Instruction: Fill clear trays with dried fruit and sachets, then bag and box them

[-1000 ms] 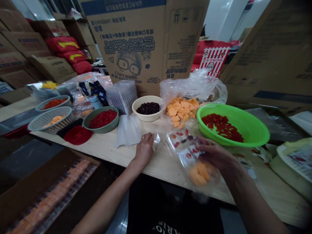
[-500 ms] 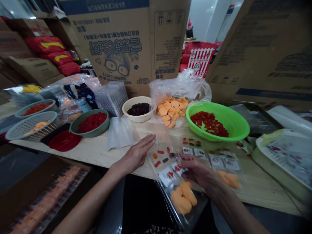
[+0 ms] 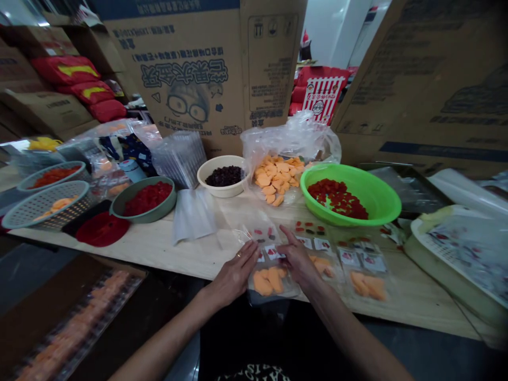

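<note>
A clear plastic pack (image 3: 269,281) lies at the table's front edge, between my two hands. Orange puffy pieces fill its lower part, with small printed sachets and red and dark bits above. My left hand (image 3: 237,271) rests flat along the pack's left side, fingers stretched out together. On the right side, my right hand (image 3: 300,260) touches the pack, its index finger extended and thumb apart over the sachets; its other fingers are partly hidden. Two similar packs, a nearer one (image 3: 320,266) and a farther one (image 3: 368,286), lie to the right.
Behind stand a green basin (image 3: 383,203) of red pieces, a bag of orange pieces (image 3: 278,177) and a cream bowl (image 3: 206,185) of dark bits. A grey-green bowl (image 3: 169,203) and clear sheets (image 3: 193,217) are leftward. Large cardboard boxes (image 3: 262,69) rise behind.
The pack has gone from tilted over the table edge to lying flatter on the table. My right hand has moved up and loosened; my left hand has come down onto the pack's left side.
</note>
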`<state>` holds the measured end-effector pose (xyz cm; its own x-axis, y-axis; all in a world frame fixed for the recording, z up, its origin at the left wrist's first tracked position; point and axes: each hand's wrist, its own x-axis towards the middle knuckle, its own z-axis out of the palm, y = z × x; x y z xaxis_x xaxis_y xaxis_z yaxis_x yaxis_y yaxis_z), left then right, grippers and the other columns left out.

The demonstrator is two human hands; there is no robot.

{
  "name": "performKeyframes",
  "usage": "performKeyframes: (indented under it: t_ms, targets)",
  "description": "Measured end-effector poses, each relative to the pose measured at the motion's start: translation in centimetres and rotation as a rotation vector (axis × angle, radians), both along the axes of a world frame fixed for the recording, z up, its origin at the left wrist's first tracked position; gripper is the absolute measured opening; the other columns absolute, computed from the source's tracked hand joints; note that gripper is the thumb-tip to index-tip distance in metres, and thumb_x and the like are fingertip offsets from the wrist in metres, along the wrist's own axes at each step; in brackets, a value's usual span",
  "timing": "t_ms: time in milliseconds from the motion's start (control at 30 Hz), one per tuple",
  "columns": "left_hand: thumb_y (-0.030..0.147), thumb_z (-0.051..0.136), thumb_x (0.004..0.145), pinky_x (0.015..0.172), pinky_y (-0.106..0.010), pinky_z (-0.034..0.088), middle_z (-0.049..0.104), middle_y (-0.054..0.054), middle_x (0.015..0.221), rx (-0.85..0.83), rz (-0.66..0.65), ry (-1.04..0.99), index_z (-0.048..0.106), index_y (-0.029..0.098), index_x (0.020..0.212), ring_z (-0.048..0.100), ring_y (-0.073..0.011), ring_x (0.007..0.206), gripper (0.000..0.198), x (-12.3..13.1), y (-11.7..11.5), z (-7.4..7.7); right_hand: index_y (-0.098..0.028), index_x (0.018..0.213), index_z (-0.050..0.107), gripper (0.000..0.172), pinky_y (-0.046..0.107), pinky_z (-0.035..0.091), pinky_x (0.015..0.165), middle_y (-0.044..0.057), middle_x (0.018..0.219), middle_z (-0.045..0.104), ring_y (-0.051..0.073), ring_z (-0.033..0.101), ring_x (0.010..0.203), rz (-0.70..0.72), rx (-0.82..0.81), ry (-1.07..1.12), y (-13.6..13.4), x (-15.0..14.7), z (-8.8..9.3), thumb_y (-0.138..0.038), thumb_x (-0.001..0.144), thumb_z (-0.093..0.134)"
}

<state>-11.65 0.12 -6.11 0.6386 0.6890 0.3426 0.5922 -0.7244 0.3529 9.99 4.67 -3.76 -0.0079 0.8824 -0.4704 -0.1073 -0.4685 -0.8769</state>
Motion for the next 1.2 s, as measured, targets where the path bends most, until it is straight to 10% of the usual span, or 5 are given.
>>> performKeyframes:
  t_ms: [167, 400, 533, 833, 1200]
  targets:
    - [0.019, 0.063, 0.082, 0.114, -0.05, 0.04, 0.027, -0.018, 0.161, -0.353, 0.107, 0.043, 0.012, 0.022, 0.16, 0.032, -0.031, 0.147, 0.093, -0.6, -1.4, 1.0, -0.022, 0.131, 0.056, 0.05, 0.027, 0.045, 0.066, 0.001, 0.077, 0.062, 0.017, 0.06, 0.068, 0.195, 0.227, -0.664, 0.5, -1.5, -2.5, -0.016, 0.082, 0.046]
    - [0.053, 0.083, 0.066, 0.114, -0.061, 0.03, 0.032, -0.024, 0.158, -0.321, 0.247, 0.093, 0.039, 0.019, 0.146, 0.024, -0.0412, 0.149, 0.098, 2.7, -2.1, -0.1, -0.02, 0.127, 0.061, 0.036, 0.045, 0.038, 0.093, 0.02, 0.124, 0.056, 0.033, 0.051, 0.115, 0.507, 0.552, -1.494, 0.3, -3.0, -0.8, -0.017, 0.093, 0.048]
    - [0.058, 0.088, 0.055, 0.111, -0.056, 0.036, 0.042, -0.024, 0.148, -0.336, 0.231, -0.095, 0.037, 0.017, 0.14, 0.038, -0.04, 0.14, 0.108, 2.8, -1.3, -0.4, -0.016, 0.121, 0.063, 0.031, 0.044, 0.038, 0.097, 0.018, 0.123, 0.058, 0.031, 0.05, 0.116, 0.78, 0.817, -1.391, 1.3, -3.9, -0.5, -0.019, 0.096, 0.045]
    - [0.009, 0.063, 0.074, 0.089, -0.044, 0.048, 0.061, -0.009, 0.111, -0.189, 0.545, -0.167, 0.05, 0.018, 0.116, 0.057, -0.0262, 0.102, 0.045, 2.9, -0.8, -2.2, -0.017, 0.117, 0.064, 0.048, 0.035, 0.043, 0.102, 0.011, 0.116, 0.065, 0.026, 0.058, 0.11, 1.05, 0.921, -0.952, -1.7, -2.3, -0.2, 0.001, 0.076, 0.047]
    - [0.008, 0.055, 0.084, 0.066, -0.026, 0.042, 0.068, -0.002, 0.084, -0.26, 0.576, -0.033, 0.071, 0.022, 0.081, 0.064, -0.0173, 0.08, 0.021, 6.8, 2.0, -2.7, -0.017, 0.11, 0.066, 0.04, 0.037, 0.051, 0.092, 0.014, 0.109, 0.065, 0.025, 0.062, 0.102, 0.711, 0.818, -0.949, -2.1, 3.1, -0.4, -0.004, 0.082, 0.04]
